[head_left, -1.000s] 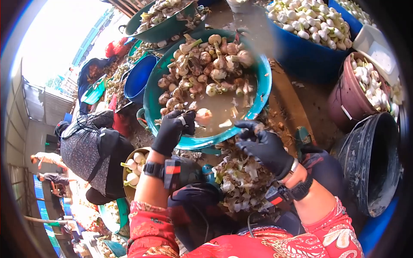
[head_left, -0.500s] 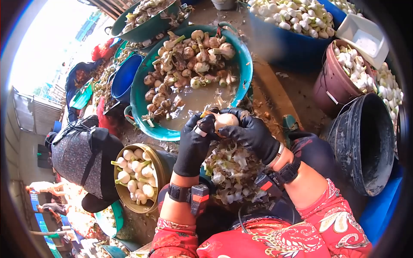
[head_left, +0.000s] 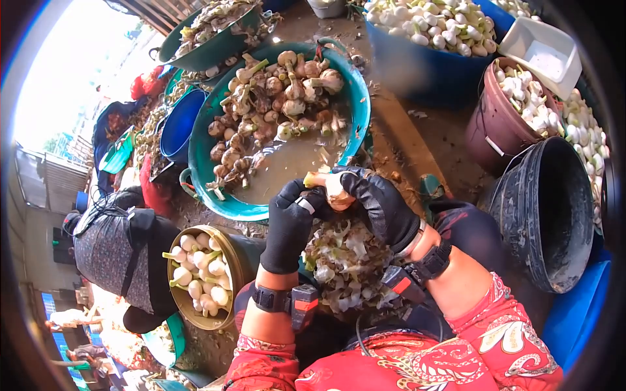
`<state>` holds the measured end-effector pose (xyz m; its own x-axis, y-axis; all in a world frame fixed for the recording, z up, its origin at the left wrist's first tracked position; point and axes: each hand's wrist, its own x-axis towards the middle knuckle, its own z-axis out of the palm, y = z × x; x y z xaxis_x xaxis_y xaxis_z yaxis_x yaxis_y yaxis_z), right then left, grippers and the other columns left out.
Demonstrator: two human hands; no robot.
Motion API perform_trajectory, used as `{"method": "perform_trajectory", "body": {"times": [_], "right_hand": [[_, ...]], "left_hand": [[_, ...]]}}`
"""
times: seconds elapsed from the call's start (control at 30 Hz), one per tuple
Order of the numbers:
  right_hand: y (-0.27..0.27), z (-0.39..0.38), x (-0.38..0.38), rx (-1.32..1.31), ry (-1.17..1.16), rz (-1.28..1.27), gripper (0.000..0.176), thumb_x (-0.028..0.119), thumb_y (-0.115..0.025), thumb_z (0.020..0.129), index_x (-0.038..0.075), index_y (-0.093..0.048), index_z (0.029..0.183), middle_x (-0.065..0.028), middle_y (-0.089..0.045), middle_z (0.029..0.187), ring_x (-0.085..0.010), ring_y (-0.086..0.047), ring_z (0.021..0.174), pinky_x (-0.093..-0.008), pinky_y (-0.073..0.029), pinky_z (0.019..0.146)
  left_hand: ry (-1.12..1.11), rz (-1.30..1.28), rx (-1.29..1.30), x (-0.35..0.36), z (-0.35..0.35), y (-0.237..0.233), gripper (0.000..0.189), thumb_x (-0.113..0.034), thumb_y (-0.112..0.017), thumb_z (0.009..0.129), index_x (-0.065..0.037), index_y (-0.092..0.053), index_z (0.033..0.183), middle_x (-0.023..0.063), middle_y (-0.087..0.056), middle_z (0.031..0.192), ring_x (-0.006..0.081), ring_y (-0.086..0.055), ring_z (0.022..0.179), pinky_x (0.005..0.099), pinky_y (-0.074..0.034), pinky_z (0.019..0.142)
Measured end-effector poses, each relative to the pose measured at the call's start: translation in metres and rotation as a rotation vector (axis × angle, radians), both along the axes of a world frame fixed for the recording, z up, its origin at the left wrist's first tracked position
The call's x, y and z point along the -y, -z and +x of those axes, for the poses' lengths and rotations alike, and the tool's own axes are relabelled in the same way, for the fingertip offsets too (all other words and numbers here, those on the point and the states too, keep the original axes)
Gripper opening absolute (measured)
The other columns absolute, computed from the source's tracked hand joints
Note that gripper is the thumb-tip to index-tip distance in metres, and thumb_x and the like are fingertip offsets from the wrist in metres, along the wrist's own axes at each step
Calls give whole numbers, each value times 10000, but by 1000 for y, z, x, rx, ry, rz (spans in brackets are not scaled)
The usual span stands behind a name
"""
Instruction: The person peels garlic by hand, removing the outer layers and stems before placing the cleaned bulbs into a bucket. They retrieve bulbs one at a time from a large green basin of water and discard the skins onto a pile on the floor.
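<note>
- While both hands are raised in front, what are they holding?
- One garlic bulb. The left hand and the right hand, both in black gloves, are closed around it from either side, with the right fingers curled over the top.
- Where is that bulb?
- In the air, just over the near rim of the teal basin. The basin holds muddy water, with unpeeled bulbs heaped at its far side.
- And underneath?
- A pile of peels lies right below the hands. Just left of it stands a brass pot of white peeled bulbs.
- Anything to the right?
- A black bucket, a maroon bucket with white bulbs in it, and a blue tub farther back. Another person crouches at the far left.
</note>
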<state>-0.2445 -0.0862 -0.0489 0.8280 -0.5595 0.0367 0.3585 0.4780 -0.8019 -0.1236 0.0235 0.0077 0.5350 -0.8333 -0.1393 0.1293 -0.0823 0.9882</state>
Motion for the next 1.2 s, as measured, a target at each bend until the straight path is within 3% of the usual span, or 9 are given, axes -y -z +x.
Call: {"method": "perform_trajectory", "body": {"times": [0.17,0.27,0.4,0.53,0.6,0.67,0.87,1.07,1.2], "right_hand": [[-26,-10,3,-114,115,-219,291,191,-529,946,-24,-556,1140,-53,-601,1023,-94,-532,942,-249,-426,870],[-18,-8,1,-94,124,-283,284,185,-516,952,-29,-551,1136,-65,-601,1020,-103,-538,945,-254,-428,873],[-6,-7,3,-73,80,-175,292,200,-490,963,-24,-543,1144,-75,-599,1015,-119,-560,950,-268,-450,865],[-25,-15,8,78,-438,573,330,274,-428,980,27,-538,1168,-52,-606,980,-151,-614,860,-284,-520,729],[-24,-22,11,66,-742,760,330,298,-436,973,67,-531,1190,-41,-612,959,-138,-615,782,-284,-521,644],[-21,-23,-8,-97,-610,293,343,315,-505,940,108,-518,1213,-36,-618,948,-125,-604,731,-263,-501,607],[-42,-18,4,18,-512,599,410,328,-523,930,11,-526,1189,-63,-619,1004,-131,-609,831,-246,-498,698],[-40,-15,5,-4,-446,573,388,308,-492,950,13,-525,1199,-68,-625,1000,-144,-625,844,-260,-510,735],[-38,-14,1,-263,-72,-44,270,215,-498,933,17,-595,1089,-84,-647,946,-163,-627,829,-302,-498,735]], "left_hand": [[15,10,-3,-1,5,0,157,-59,-576,850,52,-600,959,74,-651,809,154,-647,688,267,-519,634],[268,-150,955,-4,15,12,162,-69,-576,858,53,-605,961,76,-652,841,157,-653,709,267,-526,640],[53,39,-137,-1,-1,-7,151,-17,-582,842,10,-637,980,68,-654,852,140,-643,708,265,-519,633],[85,65,260,-7,5,4,145,25,-604,779,-12,-664,906,56,-660,819,178,-643,722,277,-493,616],[119,-35,1036,-6,5,4,198,12,-622,709,-25,-653,901,106,-624,760,273,-617,700,317,-475,612],[192,-49,997,-7,3,-3,301,-45,-673,629,-22,-624,925,157,-573,785,345,-572,714,363,-460,637],[111,39,8,-22,11,6,381,-76,-617,813,49,-534,1163,113,-649,927,143,-627,762,263,-500,656],[57,-49,-231,-13,-10,-13,326,-73,-613,823,22,-581,1134,70,-653,844,118,-606,679,241,-484,637],[15,1,-56,-14,-6,-11,261,-31,-614,809,29,-622,1063,64,-651,837,100,-602,693,244,-491,637]]}}
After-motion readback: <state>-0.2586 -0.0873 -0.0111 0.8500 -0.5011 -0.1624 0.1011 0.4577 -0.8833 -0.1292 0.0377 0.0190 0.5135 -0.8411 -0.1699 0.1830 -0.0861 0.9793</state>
